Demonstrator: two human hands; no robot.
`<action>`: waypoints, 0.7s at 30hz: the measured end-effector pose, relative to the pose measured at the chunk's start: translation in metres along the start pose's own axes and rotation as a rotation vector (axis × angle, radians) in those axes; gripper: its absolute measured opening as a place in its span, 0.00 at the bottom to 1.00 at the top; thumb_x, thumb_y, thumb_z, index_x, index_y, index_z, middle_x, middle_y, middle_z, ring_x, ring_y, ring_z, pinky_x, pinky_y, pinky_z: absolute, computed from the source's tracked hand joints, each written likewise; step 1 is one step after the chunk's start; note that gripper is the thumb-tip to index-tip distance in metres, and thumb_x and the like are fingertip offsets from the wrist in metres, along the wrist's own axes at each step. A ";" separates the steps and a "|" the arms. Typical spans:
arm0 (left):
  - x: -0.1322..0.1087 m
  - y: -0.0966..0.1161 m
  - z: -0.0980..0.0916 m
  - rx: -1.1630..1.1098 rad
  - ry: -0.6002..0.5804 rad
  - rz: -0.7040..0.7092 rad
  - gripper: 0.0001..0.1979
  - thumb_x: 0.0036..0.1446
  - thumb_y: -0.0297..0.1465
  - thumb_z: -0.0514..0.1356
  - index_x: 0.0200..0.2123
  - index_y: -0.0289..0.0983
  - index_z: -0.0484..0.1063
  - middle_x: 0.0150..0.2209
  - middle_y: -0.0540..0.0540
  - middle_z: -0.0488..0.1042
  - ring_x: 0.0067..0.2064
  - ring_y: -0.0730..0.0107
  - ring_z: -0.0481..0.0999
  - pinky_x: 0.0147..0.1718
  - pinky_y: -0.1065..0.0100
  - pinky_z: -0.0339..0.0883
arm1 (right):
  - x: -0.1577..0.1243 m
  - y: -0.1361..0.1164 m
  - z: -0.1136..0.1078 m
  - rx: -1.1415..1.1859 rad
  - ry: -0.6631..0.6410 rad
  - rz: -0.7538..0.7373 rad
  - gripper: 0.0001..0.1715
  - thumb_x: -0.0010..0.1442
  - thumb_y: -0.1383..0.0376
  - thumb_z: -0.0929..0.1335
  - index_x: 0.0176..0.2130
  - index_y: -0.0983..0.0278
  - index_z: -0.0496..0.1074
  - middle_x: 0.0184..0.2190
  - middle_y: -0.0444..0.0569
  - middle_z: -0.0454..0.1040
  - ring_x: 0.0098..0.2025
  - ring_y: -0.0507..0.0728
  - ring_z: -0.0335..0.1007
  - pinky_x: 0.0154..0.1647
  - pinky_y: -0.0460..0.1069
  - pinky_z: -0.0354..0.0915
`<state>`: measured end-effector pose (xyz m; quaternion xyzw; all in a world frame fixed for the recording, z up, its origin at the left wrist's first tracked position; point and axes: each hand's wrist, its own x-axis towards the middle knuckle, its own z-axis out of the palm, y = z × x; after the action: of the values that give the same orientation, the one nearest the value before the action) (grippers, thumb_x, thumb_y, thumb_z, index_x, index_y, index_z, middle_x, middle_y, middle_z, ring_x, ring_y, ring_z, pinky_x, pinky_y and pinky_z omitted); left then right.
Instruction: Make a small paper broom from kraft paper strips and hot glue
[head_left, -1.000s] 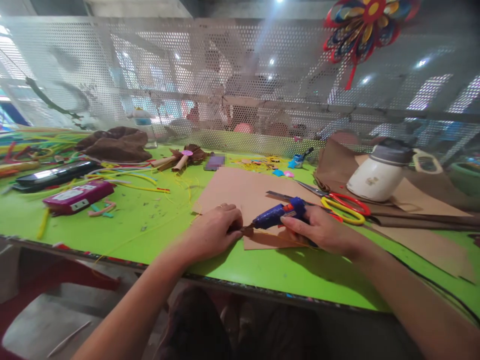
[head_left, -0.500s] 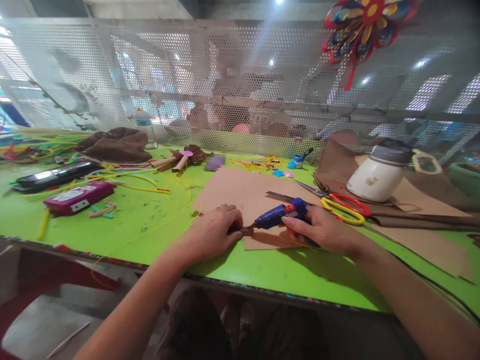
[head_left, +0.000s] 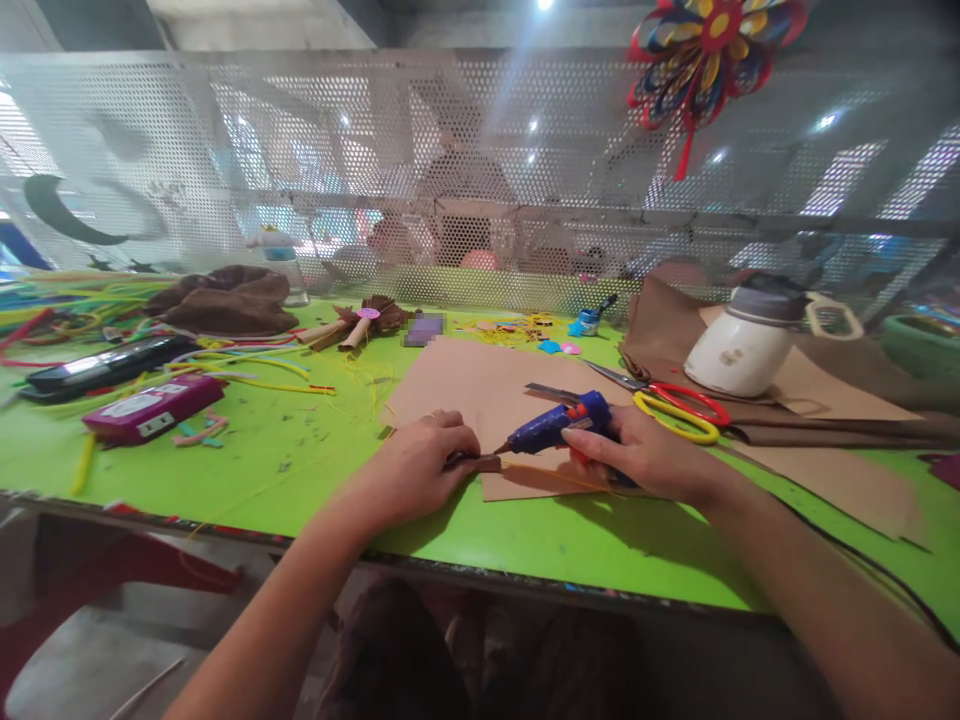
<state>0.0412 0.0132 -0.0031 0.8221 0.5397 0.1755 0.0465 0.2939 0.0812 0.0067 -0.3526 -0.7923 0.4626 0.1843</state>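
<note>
A blue hot glue gun [head_left: 559, 425] is gripped in my right hand [head_left: 645, 450], its nozzle pointing left and down. The nozzle tip meets, or nearly meets, a small brown paper strip [head_left: 487, 464]. My left hand [head_left: 424, 460] pinches that strip near the table's front edge; its left part is hidden under my fingers. Beneath and behind lies a light brown paper sheet [head_left: 457, 375]. Scissors with red and yellow handles [head_left: 679, 415] rest just beyond my right hand, and a dark flat blade [head_left: 555, 391] lies behind the glue gun.
A white jug [head_left: 739, 350] stands on brown paper at right. Leftward are a purple box [head_left: 154, 408], a black case [head_left: 109, 367], brown cloth [head_left: 225, 300] and coloured pipe cleaners. A brown paper flower [head_left: 367, 325] lies at the back, before a perforated metal screen [head_left: 337, 150].
The view has shifted slightly. My left fingers have moved back a little along the strip, so more of it shows. The glue gun's nozzle stays at the strip.
</note>
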 end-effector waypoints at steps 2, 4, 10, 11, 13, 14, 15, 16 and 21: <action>0.001 -0.001 -0.001 0.031 0.001 -0.004 0.14 0.62 0.36 0.52 0.37 0.39 0.76 0.35 0.44 0.71 0.38 0.65 0.70 0.37 0.67 0.62 | 0.000 0.000 0.000 -0.001 0.019 -0.007 0.25 0.59 0.46 0.63 0.35 0.66 0.67 0.22 0.43 0.64 0.22 0.49 0.58 0.21 0.45 0.55; 0.001 -0.002 -0.001 0.057 0.005 -0.016 0.14 0.62 0.36 0.51 0.39 0.40 0.77 0.34 0.44 0.71 0.38 0.65 0.70 0.38 0.66 0.62 | 0.001 0.002 0.000 -0.001 0.025 -0.013 0.25 0.59 0.46 0.63 0.35 0.66 0.67 0.21 0.43 0.64 0.22 0.49 0.58 0.21 0.44 0.55; 0.004 -0.002 0.003 0.116 0.005 -0.043 0.17 0.63 0.37 0.50 0.38 0.39 0.77 0.33 0.44 0.71 0.38 0.65 0.70 0.36 0.67 0.61 | 0.003 0.004 0.003 -0.017 0.029 -0.039 0.24 0.59 0.47 0.63 0.32 0.66 0.68 0.21 0.43 0.65 0.23 0.49 0.59 0.22 0.45 0.56; 0.004 -0.002 0.003 0.127 0.009 -0.039 0.16 0.63 0.36 0.50 0.37 0.39 0.77 0.33 0.44 0.71 0.38 0.65 0.70 0.35 0.67 0.61 | 0.004 0.004 0.004 -0.053 0.050 -0.050 0.24 0.59 0.47 0.63 0.31 0.66 0.68 0.21 0.42 0.64 0.22 0.49 0.57 0.21 0.45 0.55; 0.005 0.000 0.003 0.145 0.012 -0.029 0.16 0.63 0.34 0.50 0.36 0.38 0.77 0.33 0.43 0.71 0.37 0.65 0.70 0.35 0.66 0.61 | 0.004 0.003 0.006 -0.142 0.097 -0.082 0.22 0.60 0.49 0.63 0.29 0.65 0.67 0.20 0.41 0.61 0.21 0.49 0.54 0.20 0.45 0.52; 0.005 0.001 0.003 0.151 0.011 -0.025 0.16 0.63 0.34 0.49 0.35 0.38 0.77 0.33 0.43 0.70 0.36 0.66 0.69 0.35 0.67 0.61 | 0.004 0.002 0.007 -0.180 0.116 -0.100 0.21 0.60 0.50 0.63 0.29 0.64 0.66 0.19 0.40 0.60 0.21 0.49 0.53 0.20 0.45 0.51; 0.005 0.001 0.002 0.157 0.007 -0.022 0.16 0.63 0.33 0.49 0.34 0.38 0.77 0.33 0.43 0.70 0.36 0.66 0.69 0.34 0.67 0.61 | 0.005 0.002 0.008 -0.207 0.129 -0.119 0.20 0.61 0.50 0.63 0.29 0.64 0.66 0.19 0.40 0.60 0.21 0.49 0.52 0.20 0.45 0.50; 0.006 0.002 0.002 0.163 0.004 -0.021 0.16 0.63 0.33 0.49 0.33 0.38 0.77 0.33 0.43 0.70 0.35 0.66 0.69 0.34 0.67 0.60 | 0.005 0.002 0.008 -0.222 0.136 -0.134 0.20 0.61 0.51 0.62 0.29 0.64 0.66 0.20 0.40 0.60 0.21 0.49 0.52 0.20 0.45 0.50; 0.006 -0.001 0.005 0.166 0.048 -0.039 0.13 0.61 0.32 0.50 0.35 0.36 0.73 0.33 0.43 0.71 0.36 0.66 0.69 0.34 0.66 0.60 | 0.005 0.008 0.006 -0.241 0.119 -0.103 0.22 0.60 0.48 0.63 0.28 0.63 0.66 0.19 0.41 0.62 0.21 0.50 0.54 0.21 0.45 0.51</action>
<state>0.0443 0.0194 -0.0065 0.8079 0.5693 0.1489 -0.0313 0.2902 0.0834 -0.0030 -0.3579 -0.8467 0.3326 0.2106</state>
